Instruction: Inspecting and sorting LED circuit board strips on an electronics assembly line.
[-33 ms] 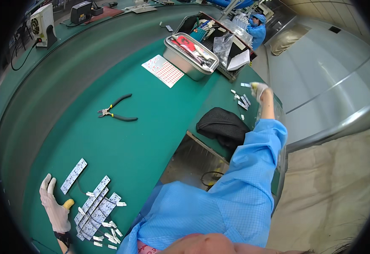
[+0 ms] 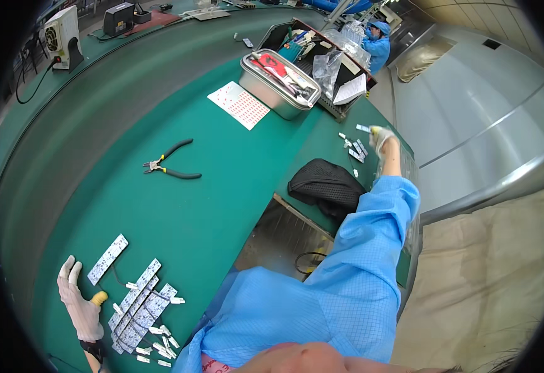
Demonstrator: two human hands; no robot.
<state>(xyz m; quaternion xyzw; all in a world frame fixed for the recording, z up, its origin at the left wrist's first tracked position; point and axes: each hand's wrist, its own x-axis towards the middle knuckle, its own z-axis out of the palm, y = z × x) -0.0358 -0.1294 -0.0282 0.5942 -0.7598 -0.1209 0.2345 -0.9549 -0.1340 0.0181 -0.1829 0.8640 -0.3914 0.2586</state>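
My left hand, in a white glove with a yellow thumb cover, lies on the green bench with its fingers spread, holding nothing. Beside it are a single speckled circuit board strip and several overlapping strips, with dark wires and white connectors trailing from them. At the far right my gloved right hand is closed, pinching a small pale strip that juts out to the left. Just below it lie several small strips with white connectors.
Cutting pliers lie splayed mid-bench. Beyond stand a metal box of tools, a sheet of red labels and a dark bin with plastic bags. A black mesh bag lies under my right forearm. Another person works farther back.
My right hand has shifted very slightly down with the pale strip, which is now tilted a little more. The left hand stays in place.
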